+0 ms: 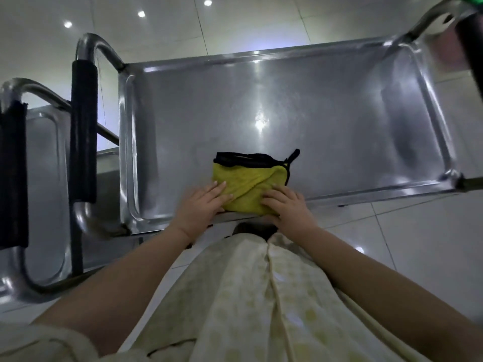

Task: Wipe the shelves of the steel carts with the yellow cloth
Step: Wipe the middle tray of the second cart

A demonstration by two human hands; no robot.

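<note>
The cloth [245,184], folded into a yellow pad with black trim, lies on the top shelf [313,113] of the cart, at the shelf's 6 o'clock and just inside the near rim. Both hands are on it. The left hand [201,202] lies flat with straight fingers over the pad's 8 o'clock side. The right hand [285,207] presses down on the 4 o'clock side with fingers only slightly bent. Neither hand curls round the cloth.

This looks like the start of a wiping stroke on this shelf. The steel from 9 through 12 to 3 o'clock shows dull specks and haze. The next move probably calls for even downward pressure and a push away toward 12 o'clock, then passes out to the rounded corners, keeping the pad folded.

Any lower shelves of this cart are hidden under the top one. A second cart [44,178] at 9 o'clock is cut off by the edge of the view and partly screened by a black-gripped handle [83,131]. At 1 o'clock a dark post [467,40] is too blurred to identify.
</note>
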